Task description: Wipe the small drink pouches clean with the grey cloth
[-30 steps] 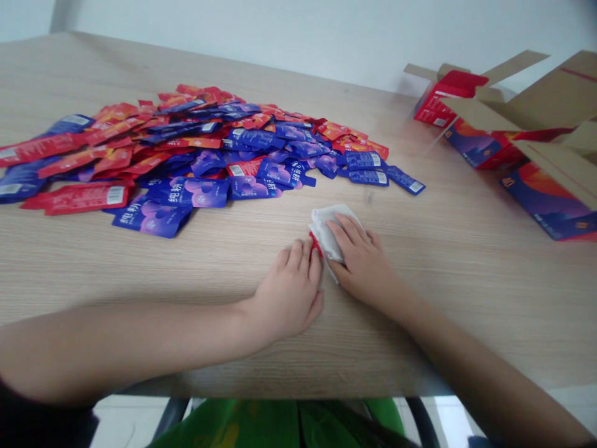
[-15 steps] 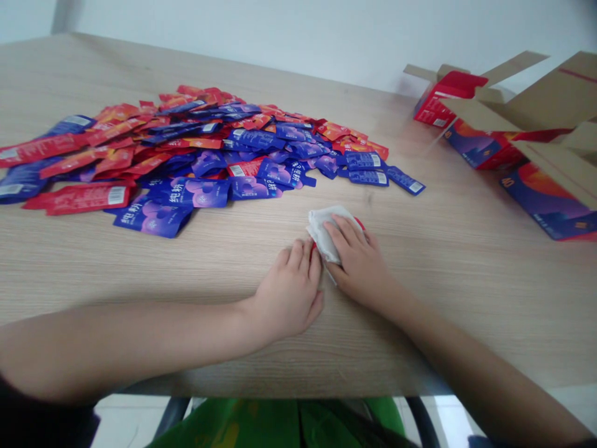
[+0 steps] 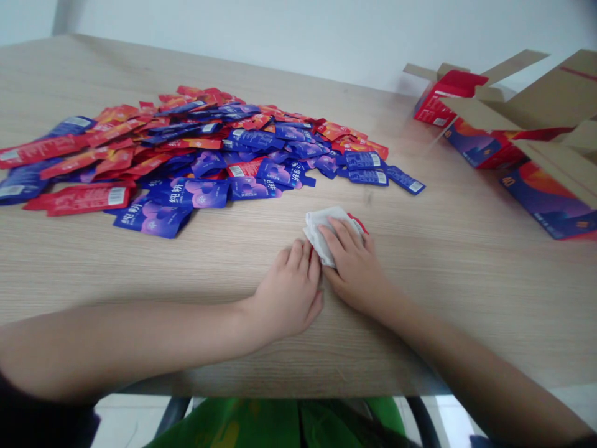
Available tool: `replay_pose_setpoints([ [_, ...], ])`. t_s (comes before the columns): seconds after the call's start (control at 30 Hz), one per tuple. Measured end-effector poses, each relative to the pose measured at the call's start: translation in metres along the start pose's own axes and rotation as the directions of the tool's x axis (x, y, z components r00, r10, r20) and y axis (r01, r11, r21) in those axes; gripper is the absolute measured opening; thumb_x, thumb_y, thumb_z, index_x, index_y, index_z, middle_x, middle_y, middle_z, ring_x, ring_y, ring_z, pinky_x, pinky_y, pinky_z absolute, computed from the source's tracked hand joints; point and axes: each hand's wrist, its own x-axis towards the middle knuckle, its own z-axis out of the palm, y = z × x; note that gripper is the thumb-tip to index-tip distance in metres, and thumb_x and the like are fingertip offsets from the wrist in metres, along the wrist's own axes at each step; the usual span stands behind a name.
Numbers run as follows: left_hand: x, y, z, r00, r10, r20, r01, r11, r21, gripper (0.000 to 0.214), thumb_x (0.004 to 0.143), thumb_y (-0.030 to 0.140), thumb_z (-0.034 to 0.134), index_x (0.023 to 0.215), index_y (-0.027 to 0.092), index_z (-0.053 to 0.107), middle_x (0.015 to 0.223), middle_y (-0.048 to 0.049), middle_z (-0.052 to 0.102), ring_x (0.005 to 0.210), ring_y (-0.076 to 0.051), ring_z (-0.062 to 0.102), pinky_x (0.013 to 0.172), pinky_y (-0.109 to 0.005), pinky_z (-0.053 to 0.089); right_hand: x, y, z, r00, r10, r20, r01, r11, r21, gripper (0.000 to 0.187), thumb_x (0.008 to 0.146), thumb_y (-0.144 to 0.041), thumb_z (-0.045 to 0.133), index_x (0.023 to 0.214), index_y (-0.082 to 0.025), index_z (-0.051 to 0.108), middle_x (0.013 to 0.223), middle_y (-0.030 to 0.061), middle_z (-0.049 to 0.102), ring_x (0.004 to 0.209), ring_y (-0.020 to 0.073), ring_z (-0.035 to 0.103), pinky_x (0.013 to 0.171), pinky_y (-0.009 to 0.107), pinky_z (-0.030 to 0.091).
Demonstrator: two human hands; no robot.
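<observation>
Under the fingers of my right hand (image 3: 357,264) is a folded white cloth (image 3: 319,224), pressed down on a red packet (image 3: 358,222) that lies on the table. Only a strip of the packet's far edge and a bit near my left fingertips show; the cloth and my hands cover the rest. My left hand (image 3: 291,286) has its fingers bent together, holding the packet's near left end against the tabletop. The two hands almost touch.
A wide heap of red and blue-purple packets (image 3: 200,193) spreads across the left and middle of the wooden table (image 3: 186,267). On the right stand open cardboard boxes: a red box (image 3: 433,106) at the back and two printed boxes (image 3: 476,146) nearer. A white wall is behind.
My right hand and the cloth have slid slightly left over the packet, baring more of its red far edge. My left hand has stayed in place.
</observation>
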Motion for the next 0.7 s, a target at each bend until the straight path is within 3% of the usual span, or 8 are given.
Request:
replay_pose_setpoints([
  [0.27, 0.0, 0.0, 0.002, 1.0, -0.008, 0.018, 0.008, 1.0, -0.002, 0.066, 0.093, 0.037, 0.038, 0.143, -0.007, 0.04, 0.145, -0.0309, 0.045, 0.133, -0.043, 0.044, 0.102, -0.05, 0.042, 0.007, 0.031, -0.003, 0.971, 0.237, -0.023, -0.236, 0.971, 0.021, 0.058, 0.095, -0.038, 0.038, 0.147, -0.011, 0.039, 0.157, 0.0172, 0.035, 0.144, 0.0312, 0.031, 0.11, 0.054, 0.031],
  [0.37, -0.001, 0.0, 0.002, 1.0, -0.007, 0.012, 0.007, 1.0, 0.002, 0.066, 0.094, 0.037, 0.036, 0.143, -0.007, 0.041, 0.145, -0.0308, 0.045, 0.133, -0.043, 0.044, 0.102, -0.05, 0.042, 0.007, 0.024, 0.0, 0.976, 0.215, -0.047, -0.215, 0.977, -0.006, 0.057, 0.094, -0.036, 0.04, 0.146, -0.011, 0.041, 0.155, 0.0186, 0.036, 0.143, 0.0332, 0.031, 0.109, 0.056, 0.031],
  [0.57, 0.0, 0.001, 0.003, 1.0, -0.001, 0.009, 0.001, 1.0, -0.015, 0.063, 0.094, 0.034, 0.034, 0.14, -0.008, 0.043, 0.144, -0.0321, 0.045, 0.133, -0.044, 0.044, 0.101, -0.052, 0.042, 0.002, 0.003, 0.0, 0.999, 0.042, -0.034, -0.042, 0.999, -0.007, 0.055, 0.094, -0.036, 0.042, 0.145, -0.015, 0.042, 0.156, 0.0138, 0.038, 0.144, 0.03, 0.03, 0.111, 0.053, 0.028],
  [0.7, 0.001, 0.0, 0.002, 1.0, -0.006, 0.025, 0.006, 1.0, -0.005, 0.066, 0.094, 0.036, 0.035, 0.143, -0.008, 0.04, 0.146, -0.0314, 0.044, 0.134, -0.044, 0.043, 0.101, -0.051, 0.042, 0.004, 0.016, -0.002, 0.994, 0.11, -0.017, -0.11, 0.994, 0.003, 0.057, 0.093, -0.037, 0.043, 0.146, -0.014, 0.04, 0.156, 0.0146, 0.037, 0.143, 0.0299, 0.032, 0.11, 0.052, 0.03],
])
